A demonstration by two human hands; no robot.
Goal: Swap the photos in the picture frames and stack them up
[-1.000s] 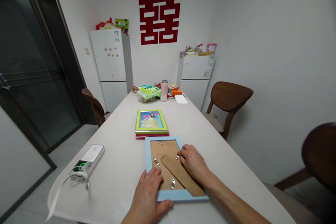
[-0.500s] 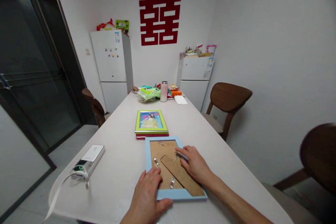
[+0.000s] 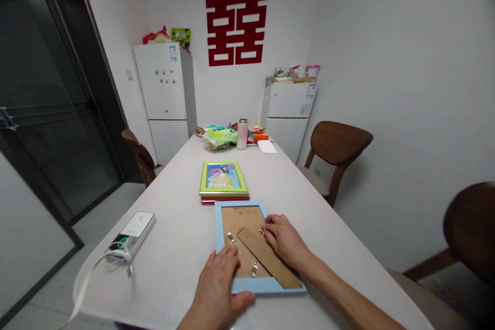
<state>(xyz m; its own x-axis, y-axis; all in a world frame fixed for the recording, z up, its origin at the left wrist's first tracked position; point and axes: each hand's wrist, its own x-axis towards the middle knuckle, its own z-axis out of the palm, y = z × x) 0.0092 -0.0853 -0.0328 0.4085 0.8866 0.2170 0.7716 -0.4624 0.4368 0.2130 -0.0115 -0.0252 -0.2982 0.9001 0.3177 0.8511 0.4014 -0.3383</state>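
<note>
Blue picture frame (image 3: 257,247) lies back-up at the near part of the surface (image 3: 174,247), with room for moving leftward, as far as a white power bank (image 3: 135,227), and rightward to the long edge. Stacked green frame (image 3: 223,176) and red frame (image 3: 225,199) sit just beyond. Brown chairs (image 3: 340,136) flank the pale surface; two white fridges (image 3: 166,87) stand farther off. Left grip (image 3: 216,281), fingers and thumb apart, rests on the blue frame's near left corner; right grip (image 3: 285,240) curls over a metal clip (image 3: 261,232) along its right side, whether pinching I cannot tell.
</note>
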